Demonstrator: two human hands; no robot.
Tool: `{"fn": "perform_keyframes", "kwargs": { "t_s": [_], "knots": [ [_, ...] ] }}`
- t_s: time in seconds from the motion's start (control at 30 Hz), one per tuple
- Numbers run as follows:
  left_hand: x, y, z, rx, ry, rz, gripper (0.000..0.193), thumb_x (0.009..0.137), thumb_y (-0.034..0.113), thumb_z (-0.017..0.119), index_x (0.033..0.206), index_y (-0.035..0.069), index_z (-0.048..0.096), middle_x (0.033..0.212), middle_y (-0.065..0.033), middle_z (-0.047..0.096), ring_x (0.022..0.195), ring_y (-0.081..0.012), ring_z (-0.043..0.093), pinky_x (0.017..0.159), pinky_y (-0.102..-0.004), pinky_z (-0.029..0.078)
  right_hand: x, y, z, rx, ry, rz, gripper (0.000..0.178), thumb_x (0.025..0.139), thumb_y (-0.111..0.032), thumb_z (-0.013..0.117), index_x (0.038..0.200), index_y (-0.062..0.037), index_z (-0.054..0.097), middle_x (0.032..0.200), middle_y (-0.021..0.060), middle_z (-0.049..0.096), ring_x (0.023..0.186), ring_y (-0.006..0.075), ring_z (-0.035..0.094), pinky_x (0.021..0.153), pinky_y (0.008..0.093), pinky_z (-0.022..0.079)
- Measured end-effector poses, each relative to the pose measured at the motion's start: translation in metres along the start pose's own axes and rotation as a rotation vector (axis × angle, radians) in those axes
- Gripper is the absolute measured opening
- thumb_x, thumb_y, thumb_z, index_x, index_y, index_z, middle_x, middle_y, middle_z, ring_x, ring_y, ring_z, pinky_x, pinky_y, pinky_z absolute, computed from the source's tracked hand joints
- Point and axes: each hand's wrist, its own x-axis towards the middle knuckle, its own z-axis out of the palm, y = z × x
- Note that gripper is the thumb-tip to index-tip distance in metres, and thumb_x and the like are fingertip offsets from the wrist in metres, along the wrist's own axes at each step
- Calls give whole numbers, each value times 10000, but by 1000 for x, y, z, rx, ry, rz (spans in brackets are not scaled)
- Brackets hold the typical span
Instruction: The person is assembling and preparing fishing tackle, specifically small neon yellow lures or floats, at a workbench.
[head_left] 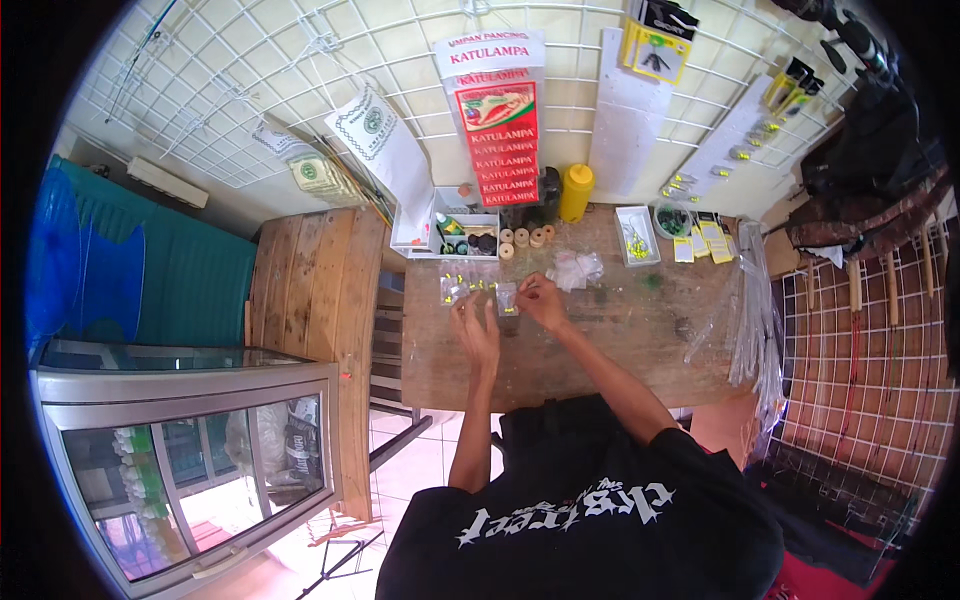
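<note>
Plastic packet (pixel 507 298), one, between two hands (pixel 477 328) (pixel 541 303)

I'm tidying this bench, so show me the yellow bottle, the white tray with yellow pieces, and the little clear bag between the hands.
Yellow bottle (pixel 576 197): head view, middle of its body.
White tray (pixel 644 263): head view, near rim.
Little clear bag (pixel 507 298): head view, its middle.

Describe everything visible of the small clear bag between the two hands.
The small clear bag looks like thin, glossy plastic, roughly rectangular, with yellow pieces showing toward its near end. It is at the right end of a row of similar bags on the wooden tabletop; whether it lies flat or is lifted is unclear. The right hand is at its right edge, but contact is too small to confirm.
</note>
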Motion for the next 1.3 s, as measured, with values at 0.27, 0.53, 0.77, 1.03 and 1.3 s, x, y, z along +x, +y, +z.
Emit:
{"fn": "perform_keyframes", "kwargs": {
  "t_s": [0.27, 0.53, 0.77, 1.03, 1.3],
  "knots": [
    [-25, -79, -6, 252, -128, 72, 291, 853, 154, 628, 1119, 43, 594, 1120, -183, 505, 1045, -357, 490, 910, -451, 407, 31, 21, 67, -299, 98, -152, 93, 731, 0, 657, 809, -37, 623, 739, 84, 674, 670, 165, 655, 634, 292, 511],
    [-29, -105, -2, 294, -185, 105, 356, 847, 145, 598, 1200, 108, 577, 1160, -147, 500, 1067, -344, 467, 916, -450, 396, 19, 32, 77, -446, 103, -229, 163, 730, 52, 628, 871, -25, 655, 859, 131, 673, 743, 223, 660, 676, 321, 517],
    [-30, -111, -3, 360, -226, 189, 401, 834, 117, 574, 1235, 117, 563, 1219, -123, 501, 1089, -347, 456, 958, -458, 366, 7, 38, 83, -371, 192, -276, 170, 734, 66, 622, 878, -14, 666, 922, 155, 644, 769, 241, 652, 684, 320, 522],
    [-28, -109, -2, 324, -197, 187, 443, 846, 116, 559, 1284, 84, 507, 1289, -149, 464, 1136, -350, 450, 974, -463, 362, -4, 38, 81, -421, 66, -297, 203, 757, 28, 589, 938, 3, 676, 1062, 200, 634, 950, 353, 626, 849, 387, 500],
    [-21, -98, 2, 287, -163, 172, 476, 854, 90, 533, 1325, 91, 464, 1347, -202, 394, 1231, -383, 394, 1035, -493, 322, -16, 41, 54, -540, -160, -446, 439, 752, 84, 494, 1170, -18, 577, 1317, 240, 475, 1223, 369, 465, 1046, 398, 378]
  ]
}}
